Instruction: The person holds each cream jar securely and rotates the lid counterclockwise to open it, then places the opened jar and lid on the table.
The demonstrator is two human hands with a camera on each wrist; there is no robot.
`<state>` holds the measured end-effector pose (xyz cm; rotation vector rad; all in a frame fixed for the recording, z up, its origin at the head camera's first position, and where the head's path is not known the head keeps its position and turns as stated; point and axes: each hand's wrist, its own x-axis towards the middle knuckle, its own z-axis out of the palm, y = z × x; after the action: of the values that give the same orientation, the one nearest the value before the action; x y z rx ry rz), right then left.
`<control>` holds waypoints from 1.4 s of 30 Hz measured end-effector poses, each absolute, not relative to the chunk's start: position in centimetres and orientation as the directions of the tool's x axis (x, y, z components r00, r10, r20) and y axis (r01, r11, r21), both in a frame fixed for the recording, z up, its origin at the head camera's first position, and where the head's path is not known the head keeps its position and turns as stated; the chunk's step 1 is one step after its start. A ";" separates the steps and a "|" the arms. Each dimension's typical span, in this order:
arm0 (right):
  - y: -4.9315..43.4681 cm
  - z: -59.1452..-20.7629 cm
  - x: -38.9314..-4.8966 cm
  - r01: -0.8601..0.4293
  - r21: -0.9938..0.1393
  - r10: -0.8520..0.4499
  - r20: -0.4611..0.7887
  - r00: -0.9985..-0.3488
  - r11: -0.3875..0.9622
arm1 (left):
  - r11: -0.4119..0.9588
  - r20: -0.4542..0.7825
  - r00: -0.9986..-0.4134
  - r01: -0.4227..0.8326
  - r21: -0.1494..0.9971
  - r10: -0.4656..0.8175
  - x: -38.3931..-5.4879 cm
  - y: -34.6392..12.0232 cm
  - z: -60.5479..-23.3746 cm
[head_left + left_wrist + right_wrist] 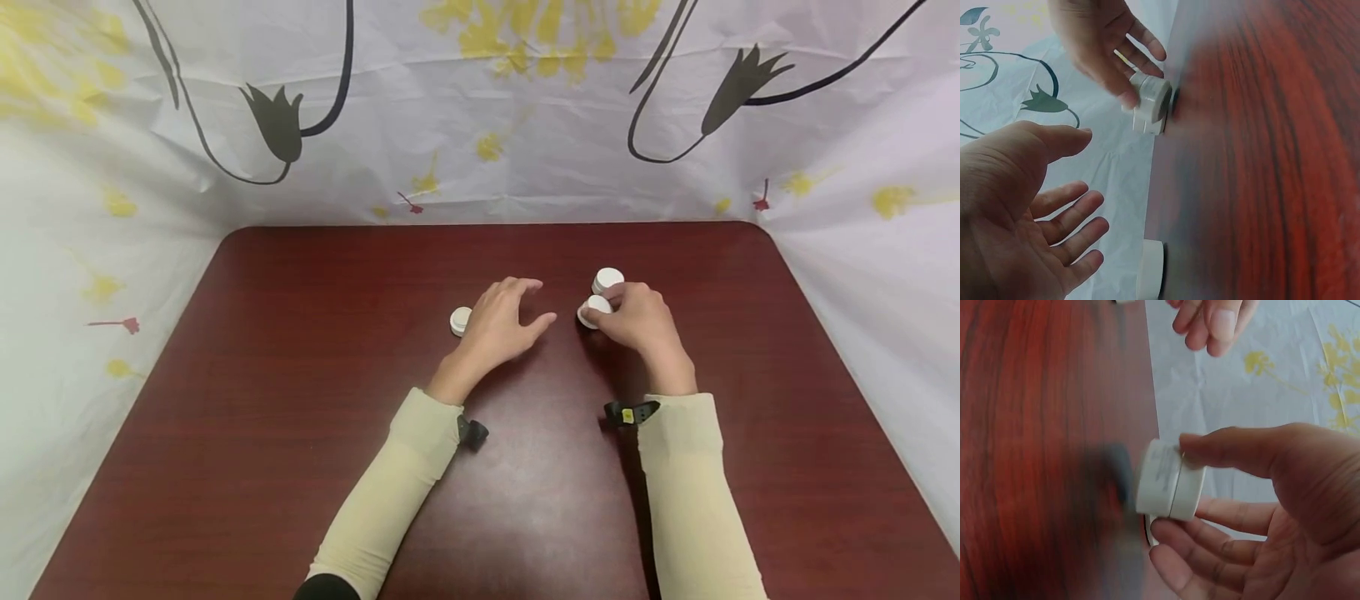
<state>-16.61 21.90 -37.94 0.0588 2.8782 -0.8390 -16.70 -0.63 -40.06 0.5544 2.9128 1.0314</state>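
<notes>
My right hand (641,321) pinches a small white puck-shaped thing (1169,481) between thumb and fingers. A seam runs round its side, with faint print on one part; its exact kind does not show. In the head view this white puck (596,308) is close over the tabletop, and a second white puck (608,277) lies just behind it. My left hand (495,325) hovers over the table with spread fingers, palm toward the right hand. A third white puck (460,319) sits beside the left hand, partly hidden by it; its edge (1150,272) shows low in the left wrist view.
The dark red wooden table (262,375) has rounded far corners. A white cloth (510,142) with yellow and grey flower prints hangs behind it and along both sides. Each wrist wears a dark strap; the right strap (632,413) has a small yellow mark.
</notes>
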 end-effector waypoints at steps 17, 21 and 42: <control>17.9 -38.7 -16.0 -0.075 -0.640 -0.123 -0.030 -0.992 0.764 | 0.724 0.101 -0.931 0.337 0.601 0.350 -16.7 -1.2 -40.3; 17.0 -38.7 -16.1 -0.105 -0.653 -0.138 0.000 -0.990 0.750 | 0.736 0.087 -0.933 0.330 0.590 0.349 -16.9 -1.6 -40.0; 15.9 -38.2 -16.3 -0.141 -0.686 -0.145 0.051 -0.988 0.714 | 0.755 0.102 -0.942 0.317 0.573 0.319 -17.1 -2.6 -39.4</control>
<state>-16.33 15.87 -38.25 -0.2421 2.9022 -1.1611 -17.09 -2.55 -39.42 0.5330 2.9412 0.9596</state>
